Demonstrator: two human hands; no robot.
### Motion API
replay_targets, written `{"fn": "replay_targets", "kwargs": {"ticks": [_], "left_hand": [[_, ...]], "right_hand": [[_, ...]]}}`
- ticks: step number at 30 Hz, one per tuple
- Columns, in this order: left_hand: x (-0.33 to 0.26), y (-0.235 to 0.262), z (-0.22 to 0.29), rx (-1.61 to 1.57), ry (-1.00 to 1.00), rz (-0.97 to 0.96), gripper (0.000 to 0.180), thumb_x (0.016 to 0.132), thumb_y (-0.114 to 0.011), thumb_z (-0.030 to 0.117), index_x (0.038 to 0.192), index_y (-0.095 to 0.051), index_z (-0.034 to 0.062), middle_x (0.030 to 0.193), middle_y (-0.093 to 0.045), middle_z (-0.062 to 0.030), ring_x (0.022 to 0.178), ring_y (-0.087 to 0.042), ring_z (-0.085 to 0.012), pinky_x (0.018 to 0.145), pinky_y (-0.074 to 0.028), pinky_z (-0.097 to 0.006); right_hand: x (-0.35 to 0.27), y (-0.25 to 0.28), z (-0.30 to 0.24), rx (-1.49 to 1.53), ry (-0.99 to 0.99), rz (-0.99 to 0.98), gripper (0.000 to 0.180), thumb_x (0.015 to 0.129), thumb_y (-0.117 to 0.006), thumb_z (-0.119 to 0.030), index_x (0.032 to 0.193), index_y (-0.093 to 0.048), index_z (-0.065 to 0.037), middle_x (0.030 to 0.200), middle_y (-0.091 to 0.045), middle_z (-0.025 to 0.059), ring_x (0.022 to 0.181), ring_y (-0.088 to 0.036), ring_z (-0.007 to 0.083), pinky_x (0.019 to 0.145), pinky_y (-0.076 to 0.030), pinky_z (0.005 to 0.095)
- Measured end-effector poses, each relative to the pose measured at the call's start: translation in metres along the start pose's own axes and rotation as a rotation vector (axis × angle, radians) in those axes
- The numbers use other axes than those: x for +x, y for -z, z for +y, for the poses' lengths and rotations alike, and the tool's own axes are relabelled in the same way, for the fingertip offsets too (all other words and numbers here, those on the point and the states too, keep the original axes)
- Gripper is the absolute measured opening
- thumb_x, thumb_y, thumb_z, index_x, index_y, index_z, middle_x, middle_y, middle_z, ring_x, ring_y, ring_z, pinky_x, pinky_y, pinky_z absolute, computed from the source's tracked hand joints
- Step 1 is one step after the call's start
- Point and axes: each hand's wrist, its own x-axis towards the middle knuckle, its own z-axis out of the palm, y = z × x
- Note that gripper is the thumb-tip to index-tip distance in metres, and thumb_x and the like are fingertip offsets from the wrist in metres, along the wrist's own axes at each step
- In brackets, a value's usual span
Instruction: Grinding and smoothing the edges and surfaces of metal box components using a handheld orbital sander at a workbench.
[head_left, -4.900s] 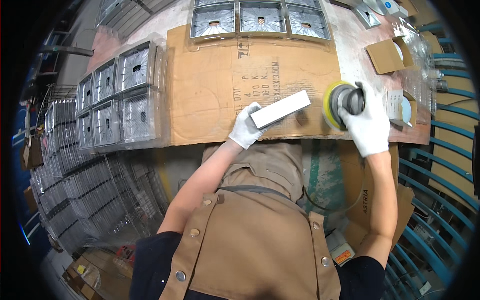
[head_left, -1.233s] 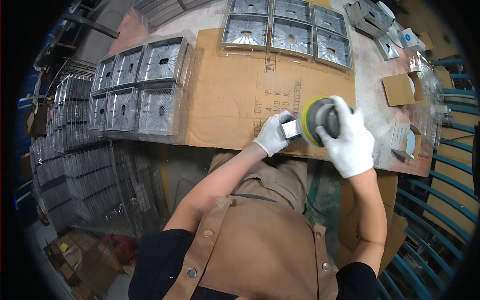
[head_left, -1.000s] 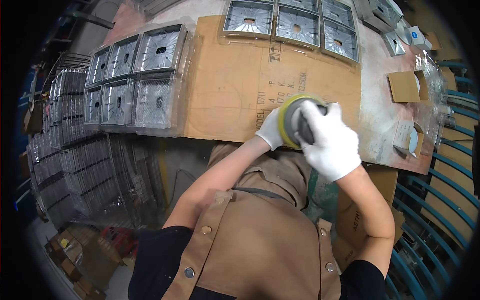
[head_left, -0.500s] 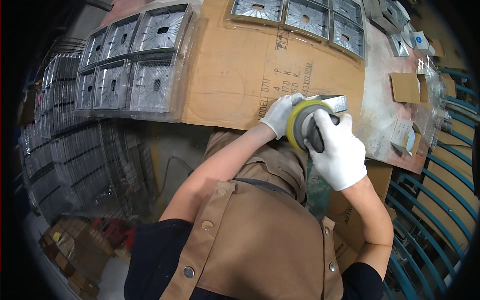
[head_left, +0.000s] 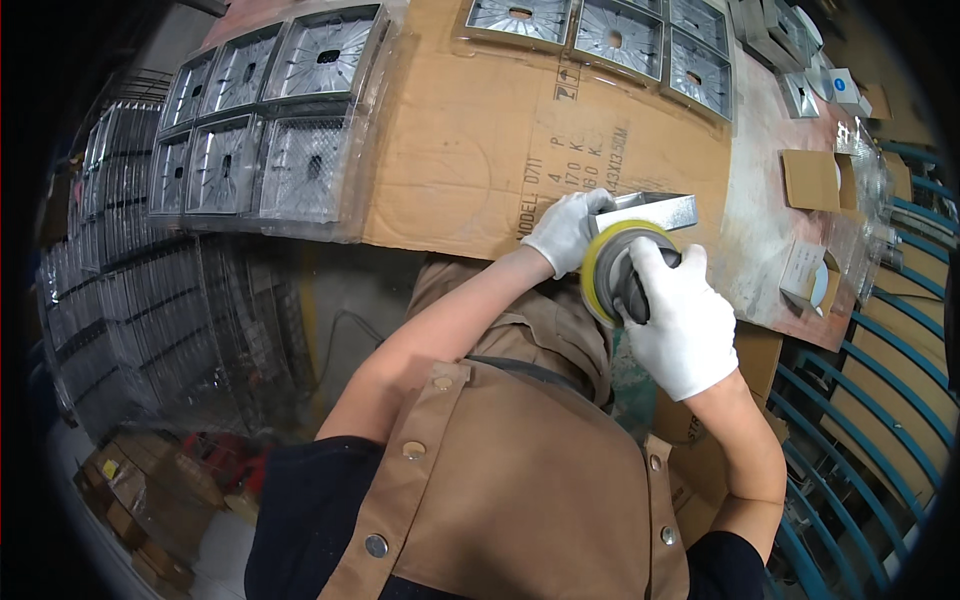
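My left hand point(head_left: 565, 236), in a white glove, is closed on the left end of a shiny square metal housing point(head_left: 655, 211) at the front edge of the cardboard sheet. Its fingertips are partly hidden by the part. In my white-gloved right hand point(head_left: 685, 320) is a round palm sander point(head_left: 622, 268) with a grey and black body and a yellow pad rim. The fingers wrap over its top. The pad is tilted and faces the near side of the housing; whether it touches cannot be made out.
Similar metal housings lie in a clear plastic tray point(head_left: 352, 205) at the left and another tray point(head_left: 668, 92) at the far side. A flattened cardboard sheet point(head_left: 450, 150) covers the table's middle. Small open boxes point(head_left: 810, 180) stand at the right, beside blue metal bars point(head_left: 905, 290). Stacked trays point(head_left: 130, 320) are lower left.
The sander in my right hand has moved slightly down and right, away from the housing, so more of the housing shows. My left hand keeps its hold with little movement.
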Motion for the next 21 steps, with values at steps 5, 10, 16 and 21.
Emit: {"fn": "replay_targets", "kwargs": {"ticks": [5, 10, 16, 21], "left_hand": [[-0.001, 0.001, 0.0, -0.034, -0.013, -0.004, 0.02, 0.088, -0.069, 0.017, 0.103, -0.065, 0.0049, 0.098, -0.07, -0.0191, 0.094, -0.067, -0.0353, 0.083, -0.052, -0.038], [-0.001, 0.0, 0.001, 0.062, -0.092, 0.025, 0.02, 0.087, -0.069, 0.015, 0.103, -0.063, 0.0049, 0.095, -0.069, -0.0181, 0.095, -0.066, -0.037, 0.083, -0.052, -0.039], [0.001, 0.001, -0.002, 0.002, -0.075, -0.02, 0.019, 0.086, -0.069, 0.015, 0.102, -0.063, 0.0061, 0.099, -0.069, -0.0176, 0.094, -0.064, -0.0379, 0.083, -0.051, -0.04], [0.002, 0.002, 0.0, 0.02, -0.036, -0.049, 0.021, 0.086, -0.069, 0.016, 0.103, -0.062, 0.0065, 0.1, -0.069, -0.0174, 0.096, -0.064, -0.038, 0.084, -0.051, -0.04]], "right_hand": [[0.004, -0.001, -0.001, 0.012, 0.068, 0.064, 0.057, 0.077, -0.077, -0.009, 0.129, -0.053, -0.018, 0.111, -0.054, 0.0267, 0.078, -0.067, 0.0472, 0.069, -0.058, 0.0492], [0.003, 0.002, -0.006, -0.004, -0.032, -0.057, 0.057, 0.077, -0.077, -0.01, 0.129, -0.053, -0.018, 0.113, -0.053, 0.0277, 0.079, -0.067, 0.0475, 0.069, -0.058, 0.0492], [0.006, 0.002, -0.002, 0.033, 0.095, 0.055, 0.058, 0.077, -0.077, -0.011, 0.13, -0.053, -0.018, 0.113, -0.054, 0.0282, 0.081, -0.067, 0.0479, 0.07, -0.058, 0.0493], [0.011, 0.003, -0.003, 0.013, 0.054, 0.047, 0.059, 0.077, -0.079, -0.011, 0.13, -0.052, -0.018, 0.113, -0.053, 0.0278, 0.081, -0.067, 0.0467, 0.071, -0.058, 0.0483]]}}
